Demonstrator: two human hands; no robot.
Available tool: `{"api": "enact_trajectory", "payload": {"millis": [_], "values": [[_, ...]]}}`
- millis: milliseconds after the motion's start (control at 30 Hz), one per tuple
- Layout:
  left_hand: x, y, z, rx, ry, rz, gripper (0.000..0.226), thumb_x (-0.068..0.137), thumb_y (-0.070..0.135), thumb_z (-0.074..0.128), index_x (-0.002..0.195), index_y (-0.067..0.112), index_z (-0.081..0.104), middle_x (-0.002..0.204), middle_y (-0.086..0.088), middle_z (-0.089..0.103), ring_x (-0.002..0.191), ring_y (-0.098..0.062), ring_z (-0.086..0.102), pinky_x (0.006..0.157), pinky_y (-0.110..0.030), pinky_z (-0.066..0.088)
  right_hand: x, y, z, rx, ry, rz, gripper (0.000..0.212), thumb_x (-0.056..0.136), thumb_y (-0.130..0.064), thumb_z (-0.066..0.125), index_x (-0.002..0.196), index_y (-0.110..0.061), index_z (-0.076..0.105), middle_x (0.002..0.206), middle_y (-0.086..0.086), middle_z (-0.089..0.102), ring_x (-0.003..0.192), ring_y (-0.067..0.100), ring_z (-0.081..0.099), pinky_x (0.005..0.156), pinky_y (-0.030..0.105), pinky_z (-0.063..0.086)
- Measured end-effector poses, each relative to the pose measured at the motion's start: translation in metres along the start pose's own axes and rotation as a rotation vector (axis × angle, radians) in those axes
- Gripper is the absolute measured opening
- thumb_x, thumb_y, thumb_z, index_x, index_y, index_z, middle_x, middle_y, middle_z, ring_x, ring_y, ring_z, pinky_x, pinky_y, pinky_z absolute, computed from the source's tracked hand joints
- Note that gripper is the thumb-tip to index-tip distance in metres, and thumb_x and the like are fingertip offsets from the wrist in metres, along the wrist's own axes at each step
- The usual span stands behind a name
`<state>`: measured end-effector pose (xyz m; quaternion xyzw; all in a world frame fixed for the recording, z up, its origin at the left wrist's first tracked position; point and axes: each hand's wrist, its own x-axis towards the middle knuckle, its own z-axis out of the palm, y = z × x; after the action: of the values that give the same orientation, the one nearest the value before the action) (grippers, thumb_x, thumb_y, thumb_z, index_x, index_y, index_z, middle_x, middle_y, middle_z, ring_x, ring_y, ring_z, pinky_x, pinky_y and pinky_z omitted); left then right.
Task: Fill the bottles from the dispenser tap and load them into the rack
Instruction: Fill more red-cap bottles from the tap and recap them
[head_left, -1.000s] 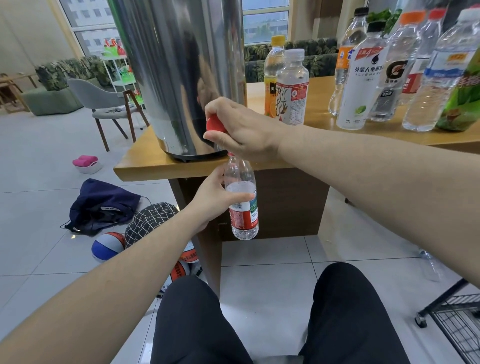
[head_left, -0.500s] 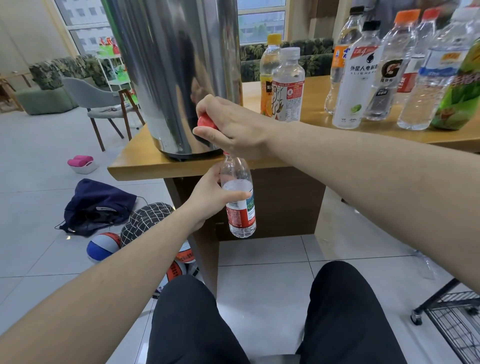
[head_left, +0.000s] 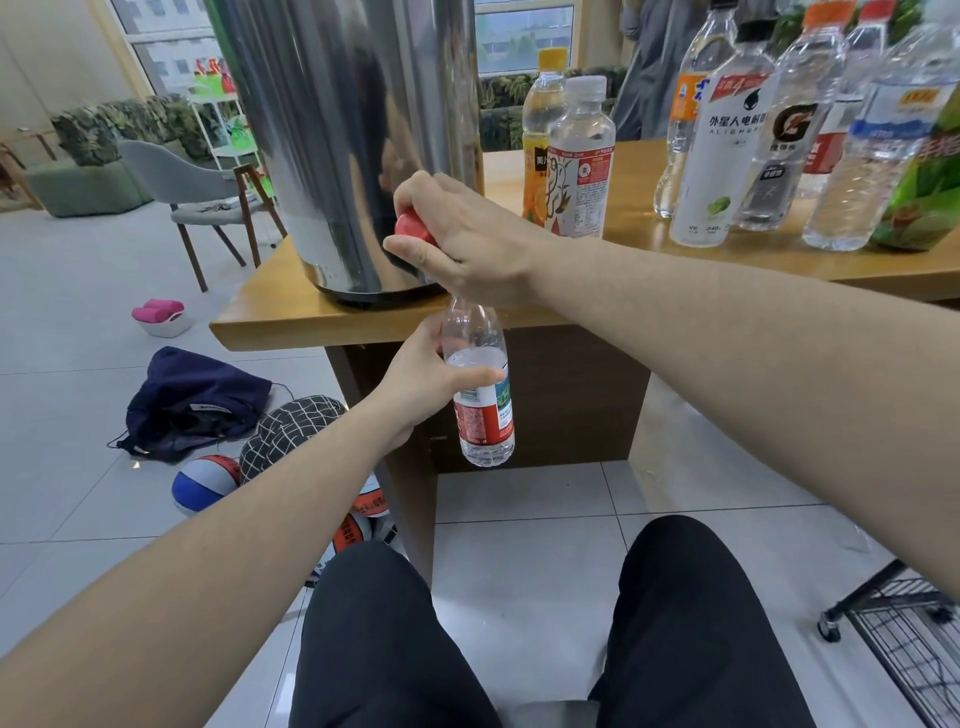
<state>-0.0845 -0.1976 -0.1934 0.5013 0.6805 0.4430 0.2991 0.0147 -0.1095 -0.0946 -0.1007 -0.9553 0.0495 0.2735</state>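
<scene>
A tall steel dispenser (head_left: 353, 140) stands on the corner of a wooden table (head_left: 675, 260). My right hand (head_left: 457, 244) curls over its red tap handle (head_left: 413, 228). Below the table edge, my left hand (head_left: 431, 379) grips a clear bottle with a red label (head_left: 483, 410), held upright with its mouth hidden under my right hand. Water fills the bottle to about its shoulder. A black wire rack (head_left: 904, 639) on casters shows at the lower right.
Several capped bottles (head_left: 727, 140) stand in a row on the table, right of the dispenser. On the floor at the left lie a dark bag (head_left: 192, 400), balls (head_left: 205, 483) and a pink item in a tray (head_left: 158, 314). A grey chair (head_left: 202, 202) stands behind. My knees fill the bottom.
The water level in the bottle has risen slightly. Both hands keep their hold on the tap handle and the bottle.
</scene>
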Motion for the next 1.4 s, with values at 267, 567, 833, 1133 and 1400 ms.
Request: {"api": "enact_trajectory", "payload": {"millis": [267, 567, 833, 1133, 1400], "values": [[-0.0010, 0.0024, 0.0005, 0.004, -0.001, 0.001, 0.079, 0.081, 0.029, 0.083, 0.145, 0.024, 0.038, 0.142, 0.000, 0.053, 0.112, -0.009, 0.048, 0.076, -0.021, 0.040, -0.0022, -0.0013, 0.0008, 0.024, 0.010, 0.014, 0.035, 0.104, -0.043, 0.039, 0.121, -0.013, 0.040, 0.114, 0.006, 0.050, 0.097, 0.014, 0.044, 0.074, 0.013, 0.034], [-0.0008, 0.0040, 0.0003, 0.003, 0.002, -0.003, 0.079, 0.080, 0.029, 0.083, 0.145, 0.025, 0.038, 0.143, 0.000, 0.053, 0.110, -0.009, 0.049, 0.079, -0.023, 0.041, -0.0013, -0.0028, -0.0002, 0.033, 0.015, 0.007, 0.033, 0.105, -0.042, 0.038, 0.118, -0.012, 0.041, 0.108, 0.003, 0.048, 0.098, 0.015, 0.044, 0.076, 0.020, 0.037], [-0.0019, 0.0056, 0.0017, 0.012, 0.007, -0.012, 0.078, 0.081, 0.029, 0.083, 0.145, 0.023, 0.038, 0.144, 0.000, 0.052, 0.116, -0.011, 0.050, 0.090, -0.030, 0.042, -0.0024, -0.0036, -0.0007, 0.037, 0.019, 0.016, 0.035, 0.105, -0.042, 0.038, 0.119, -0.010, 0.042, 0.107, 0.004, 0.048, 0.095, 0.014, 0.042, 0.075, 0.019, 0.035], [-0.0008, 0.0071, 0.0032, 0.027, 0.018, -0.030, 0.080, 0.081, 0.029, 0.083, 0.146, 0.024, 0.037, 0.145, -0.001, 0.051, 0.128, -0.021, 0.051, 0.093, -0.032, 0.041, -0.0033, -0.0039, 0.0002, 0.038, 0.016, 0.037, 0.035, 0.105, -0.042, 0.039, 0.122, -0.012, 0.041, 0.109, -0.001, 0.045, 0.095, 0.011, 0.041, 0.074, 0.012, 0.033], [0.0005, 0.0059, 0.0021, 0.021, 0.016, -0.035, 0.080, 0.079, 0.029, 0.084, 0.144, 0.025, 0.039, 0.143, 0.000, 0.053, 0.120, -0.015, 0.052, 0.091, -0.032, 0.044, -0.0027, -0.0056, 0.0005, 0.040, 0.022, 0.038, 0.034, 0.105, -0.042, 0.039, 0.120, -0.012, 0.041, 0.107, -0.001, 0.046, 0.095, 0.012, 0.041, 0.073, 0.013, 0.032]]}}
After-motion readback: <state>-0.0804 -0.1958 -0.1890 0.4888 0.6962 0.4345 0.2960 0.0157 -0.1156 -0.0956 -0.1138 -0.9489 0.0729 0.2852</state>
